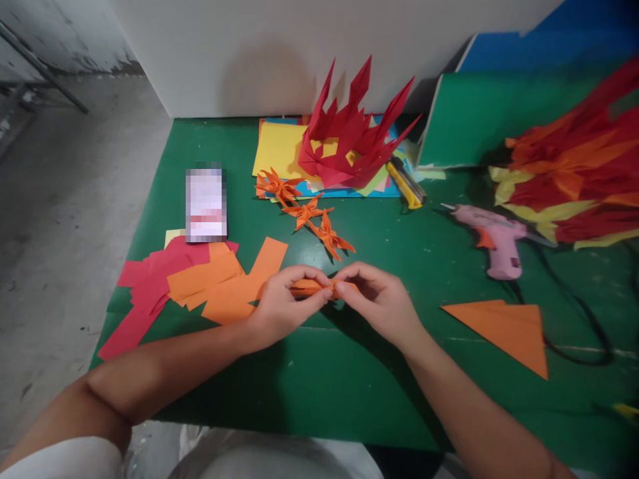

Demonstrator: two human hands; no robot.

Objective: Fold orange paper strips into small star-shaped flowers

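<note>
Your green tabletop point(329, 392) carries the work. Your forearms point(184, 362) converge across it, wrists turned inward. Orange slips point(204, 283) lie beside your left hand point(284, 306), probably for easy reach. That hand and your right hand point(379, 299) each close a thumb-and-finger grip on the folded orange paper point(305, 291) between them, apparently to hold its creases tight.

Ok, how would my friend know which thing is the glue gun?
On the green table, look from the right hand to the red-and-orange paper bundle. The glue gun lies between them. It's pink with an orange trigger, while the cutter nearby is yellow and black.
</note>
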